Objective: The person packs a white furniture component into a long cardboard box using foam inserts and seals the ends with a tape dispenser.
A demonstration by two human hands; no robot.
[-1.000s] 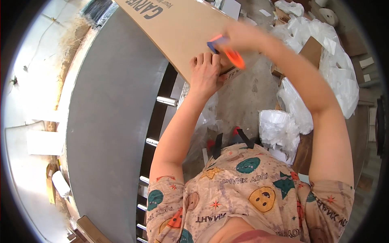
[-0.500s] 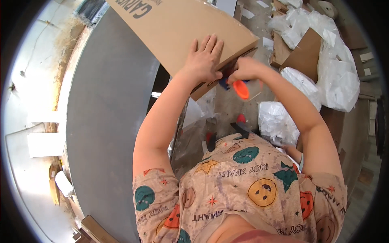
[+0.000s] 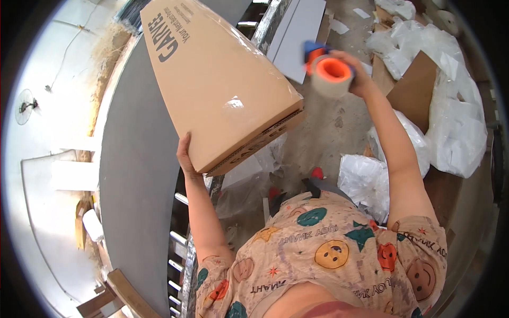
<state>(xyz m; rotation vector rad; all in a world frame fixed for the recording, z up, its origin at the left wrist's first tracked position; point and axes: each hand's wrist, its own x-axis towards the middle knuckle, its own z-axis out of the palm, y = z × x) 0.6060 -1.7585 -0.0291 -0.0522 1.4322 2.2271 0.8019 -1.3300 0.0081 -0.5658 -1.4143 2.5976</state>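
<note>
A long brown cardboard box with dark printing lies in front of me, its near end tilted towards me. My left hand grips the box's near left corner, with its thumb on the top face and the other fingers hidden along the side. Shiny clear tape shows on the top face and the right edge. Off to the right, apart from the box, my right hand is closed round a tape dispenser. It has an orange hub, a blue part and a wide roll of clear tape, slightly blurred by motion.
A grey flat surface runs along the left, beside a roller conveyor. White panels stand behind the box. Plastic-wrapped bundles, plastic sheeting and a cardboard piece litter the right side.
The box's near end has swung left and towards me. My left hand has moved from its top to the left corner. My right hand has lifted the tape dispenser up and away from the box.
</note>
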